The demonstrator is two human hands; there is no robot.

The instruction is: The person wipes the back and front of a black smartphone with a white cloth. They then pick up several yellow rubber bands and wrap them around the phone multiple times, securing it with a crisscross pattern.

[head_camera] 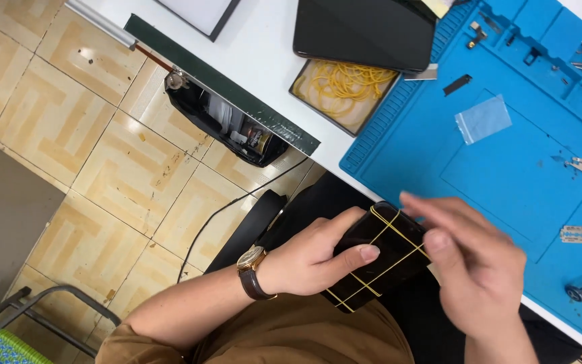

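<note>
Your left hand [314, 259] has its grip closed around a dark flat device [378, 256], thumb lying across its face and the fingers wrapped under its left edge, low in the middle of the frame. Yellow rubber bands [392, 253] cross over the device in both directions. Your right hand [469, 263] is just beside the device on the right; its fingers are blurred, and they reach to the upper right corner of the device where the bands meet, but I cannot tell if this grip is closed on a band or only touching it. You hold the device in front of the table edge, above your lap, not on the table. On your left wrist is a watch [252, 269] with a brown strap. Further out, a blue work mat [506, 155] covers the white table [264, 47] on the right side of the frame, with small metal tools and blades scattered on it. In the upper middle, a shallow tray [304, 91] holds more yellow bands, and a dark flat tablet [365, 30] lies partly over it. The tiled floor [89, 155] fills the left side.
</note>
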